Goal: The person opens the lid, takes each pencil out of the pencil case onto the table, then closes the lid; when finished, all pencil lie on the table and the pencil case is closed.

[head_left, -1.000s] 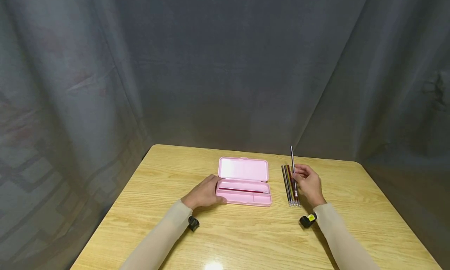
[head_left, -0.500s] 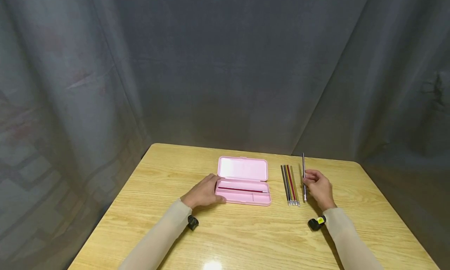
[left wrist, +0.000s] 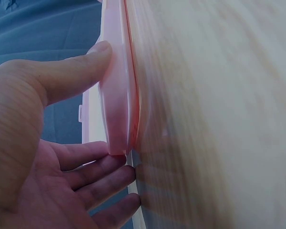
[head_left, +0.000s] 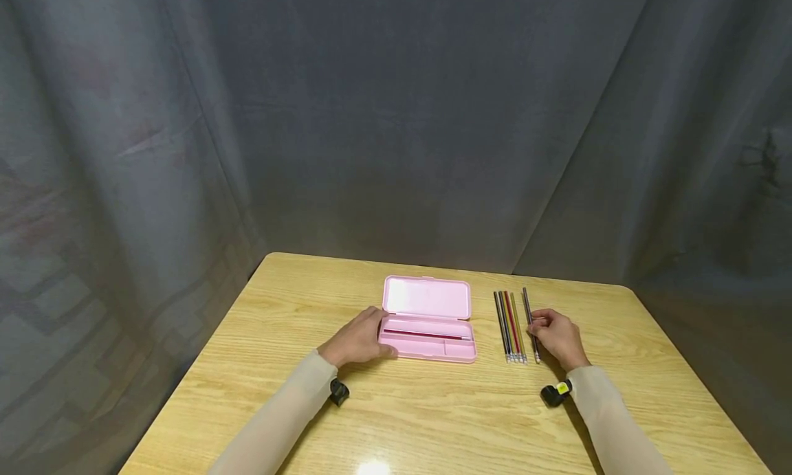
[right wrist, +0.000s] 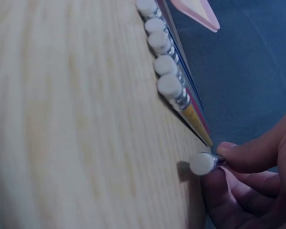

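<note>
1. On the light wooden table (head_left: 421, 416), a pink plastic box (head_left: 421, 356) sits with its lid (head_left: 427, 297) up.
2. One thin red pencil (head_left: 427, 335) lies in its long back part.
3. The left hand (head_left: 355, 339) holds the box's left end, with the thumb on the front wall.
4. The right hand (head_left: 559, 337) pinches a dark pencil with a white eraser (head_left: 528, 308). I cannot tell if it touches the table.
5. Just left of that pencil is a row of five pencils (head_left: 512, 324), dark, yellow and red, their white erasers toward the person.
</note>
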### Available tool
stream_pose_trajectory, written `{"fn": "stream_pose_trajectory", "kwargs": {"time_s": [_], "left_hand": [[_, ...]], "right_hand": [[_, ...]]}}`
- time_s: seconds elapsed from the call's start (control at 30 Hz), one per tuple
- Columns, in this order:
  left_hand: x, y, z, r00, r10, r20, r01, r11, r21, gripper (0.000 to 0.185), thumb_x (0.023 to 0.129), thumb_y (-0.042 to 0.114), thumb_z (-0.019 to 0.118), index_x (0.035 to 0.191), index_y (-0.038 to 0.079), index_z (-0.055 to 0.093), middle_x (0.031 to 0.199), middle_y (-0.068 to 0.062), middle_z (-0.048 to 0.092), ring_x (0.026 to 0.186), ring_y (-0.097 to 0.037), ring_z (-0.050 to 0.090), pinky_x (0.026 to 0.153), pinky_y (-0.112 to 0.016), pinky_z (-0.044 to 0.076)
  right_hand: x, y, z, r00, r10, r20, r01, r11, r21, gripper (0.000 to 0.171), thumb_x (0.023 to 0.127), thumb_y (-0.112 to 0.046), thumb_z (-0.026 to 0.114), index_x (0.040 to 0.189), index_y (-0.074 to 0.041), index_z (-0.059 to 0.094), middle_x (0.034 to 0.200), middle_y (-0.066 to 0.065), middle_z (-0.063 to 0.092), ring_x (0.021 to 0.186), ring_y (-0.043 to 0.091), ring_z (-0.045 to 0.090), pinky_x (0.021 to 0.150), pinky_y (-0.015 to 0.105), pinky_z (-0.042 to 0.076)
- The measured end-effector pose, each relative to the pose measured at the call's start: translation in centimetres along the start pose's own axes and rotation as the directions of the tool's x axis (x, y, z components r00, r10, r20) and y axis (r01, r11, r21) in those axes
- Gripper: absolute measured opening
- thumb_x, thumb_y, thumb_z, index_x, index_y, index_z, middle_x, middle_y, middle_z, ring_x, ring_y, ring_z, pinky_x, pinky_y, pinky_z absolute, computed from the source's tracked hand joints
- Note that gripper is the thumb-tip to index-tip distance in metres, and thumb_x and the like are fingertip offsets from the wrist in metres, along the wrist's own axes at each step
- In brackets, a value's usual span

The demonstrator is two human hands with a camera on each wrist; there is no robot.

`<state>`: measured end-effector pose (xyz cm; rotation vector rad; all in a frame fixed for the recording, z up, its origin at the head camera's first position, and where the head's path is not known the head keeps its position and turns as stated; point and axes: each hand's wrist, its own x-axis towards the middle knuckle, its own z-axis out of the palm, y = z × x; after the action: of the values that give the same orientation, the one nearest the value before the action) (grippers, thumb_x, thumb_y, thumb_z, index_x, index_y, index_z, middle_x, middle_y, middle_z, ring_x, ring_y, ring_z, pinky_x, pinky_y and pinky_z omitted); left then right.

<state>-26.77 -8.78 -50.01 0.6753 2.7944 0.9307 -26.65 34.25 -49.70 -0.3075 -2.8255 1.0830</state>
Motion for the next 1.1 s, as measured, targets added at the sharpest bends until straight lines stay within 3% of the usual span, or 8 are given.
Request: {"fn": "stream_pose_trajectory", "kwargs": {"time_s": [0.17, 0.4, 0.8, 1.1], "left_hand": [[0.02, -0.05, 0.01, 1.0, 0.004, -0.001, -0.004, 1.0, 0.005, 0.075, 0.078, 0.039, 0.085, 0.141, 0.01, 0.055, 0.131, -0.003, 0.059, 0.116, -0.018, 0.057, 0.105, -0.045, 0.049], [0.02, -0.03, -0.02, 1.0, 0.016, 0.002, -0.016, 1.0, 0.006, 0.074, 0.079, 0.039, 0.085, 0.14, 0.01, 0.055, 0.132, -0.004, 0.059, 0.117, -0.019, 0.056, 0.105, -0.045, 0.049], [-0.09, -0.1, 0.02, 1.0, 0.016, 0.001, -0.016, 1.0, 0.003, 0.074, 0.078, 0.038, 0.085, 0.14, 0.011, 0.056, 0.133, -0.004, 0.058, 0.118, -0.019, 0.056, 0.104, -0.045, 0.049], [-0.01, 0.09, 0.0, 1.0, 0.015, -0.007, -0.015, 1.0, 0.016, 0.075, 0.078, 0.037, 0.085, 0.141, 0.009, 0.055, 0.132, -0.005, 0.059, 0.118, -0.02, 0.057, 0.105, -0.045, 0.049]], "right_hand": [[-0.02, -0.32, 0.13, 0.999, -0.019, 0.034, 0.02, 0.999, -0.04, 0.036, 0.092, -0.015, 0.067, 0.123, 0.002, 0.065, 0.097, 0.012, 0.072, 0.072, 0.01, 0.061, 0.059, 0.024, 0.048], [-0.05, -0.44, 0.38, 0.997, -0.033, 0.069, 0.037, 0.998, -0.06, 0.03, 0.093, -0.009, 0.058, 0.119, 0.003, 0.067, 0.092, 0.011, 0.073, 0.072, 0.011, 0.067, 0.06, 0.027, 0.052], [-0.16, -0.63, 0.74, 0.997, -0.03, 0.066, 0.029, 1.0, 0.009, 0.03, 0.091, -0.002, 0.055, 0.117, 0.003, 0.067, 0.094, 0.012, 0.072, 0.07, 0.012, 0.066, 0.057, 0.026, 0.054], [-0.19, -1.01, 0.47, 0.999, -0.047, 0.008, 0.047, 0.999, 0.021, 0.03, 0.096, -0.013, 0.062, 0.122, 0.003, 0.065, 0.105, 0.019, 0.073, 0.073, 0.008, 0.066, 0.061, 0.024, 0.053]]}}
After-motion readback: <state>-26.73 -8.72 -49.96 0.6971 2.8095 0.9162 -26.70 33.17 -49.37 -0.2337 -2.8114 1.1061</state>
